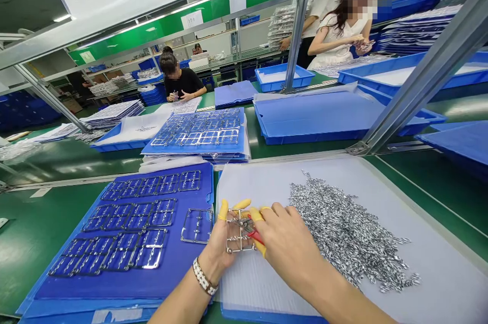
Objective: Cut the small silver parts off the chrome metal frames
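My left hand [223,237], with yellow finger cots on its fingertips, is closed on a silvery sprue frame [241,250] with small parts on its inner bars. In my right hand [285,237], also in yellow finger cots, is a pair of red-handled nippers [254,235]; their jaws lie over the middle of the frame. Just left of my left hand, a similar frame [196,226] lies on a blue sheet [114,286]. Rows of such frames [141,217] cover much of that sheet. To the right, a heap of small shiny parts [343,227] rests on white sheeting [263,283].
Beyond my bench, a stack of blue sheets carries more frames [198,128]. A blue tray [312,133] stands to its right. A metal post [412,65] slants up at the right. Co-workers sit across the bench, one in a black top [190,83], one in white [335,34].
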Motion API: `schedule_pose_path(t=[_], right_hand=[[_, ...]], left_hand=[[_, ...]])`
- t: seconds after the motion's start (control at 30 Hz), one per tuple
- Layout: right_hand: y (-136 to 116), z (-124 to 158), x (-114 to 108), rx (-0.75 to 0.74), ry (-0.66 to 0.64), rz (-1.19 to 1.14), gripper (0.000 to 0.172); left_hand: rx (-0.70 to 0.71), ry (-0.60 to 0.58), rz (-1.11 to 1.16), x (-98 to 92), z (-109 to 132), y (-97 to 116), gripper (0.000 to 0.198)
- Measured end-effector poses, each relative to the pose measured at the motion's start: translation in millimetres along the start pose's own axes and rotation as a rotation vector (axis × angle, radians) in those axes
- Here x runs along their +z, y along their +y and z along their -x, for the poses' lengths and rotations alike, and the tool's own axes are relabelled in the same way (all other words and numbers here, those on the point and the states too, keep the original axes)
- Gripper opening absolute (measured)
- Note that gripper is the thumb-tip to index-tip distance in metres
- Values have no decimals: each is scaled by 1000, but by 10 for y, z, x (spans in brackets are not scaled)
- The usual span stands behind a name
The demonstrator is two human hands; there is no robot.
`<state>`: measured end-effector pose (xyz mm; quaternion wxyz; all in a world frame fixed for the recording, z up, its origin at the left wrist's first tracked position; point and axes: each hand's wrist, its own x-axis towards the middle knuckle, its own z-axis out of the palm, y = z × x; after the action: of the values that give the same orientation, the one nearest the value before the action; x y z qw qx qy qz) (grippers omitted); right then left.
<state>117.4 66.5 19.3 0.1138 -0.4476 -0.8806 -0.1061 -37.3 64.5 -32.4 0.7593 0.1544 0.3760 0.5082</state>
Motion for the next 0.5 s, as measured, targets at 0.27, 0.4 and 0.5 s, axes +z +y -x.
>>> schedule_pose_path(t=[0.27,0.4,0.5], right_hand=[[167,108,91,70,-56,7,20],[115,82,126,45,-78,-17,19],[89,69,134,33,-80,16,19]], left_hand=[[-66,-23,65,12,6,9,70],[-58,-18,57,22,2,-5,65],[-55,3,39,-3,-8,-14,64]])
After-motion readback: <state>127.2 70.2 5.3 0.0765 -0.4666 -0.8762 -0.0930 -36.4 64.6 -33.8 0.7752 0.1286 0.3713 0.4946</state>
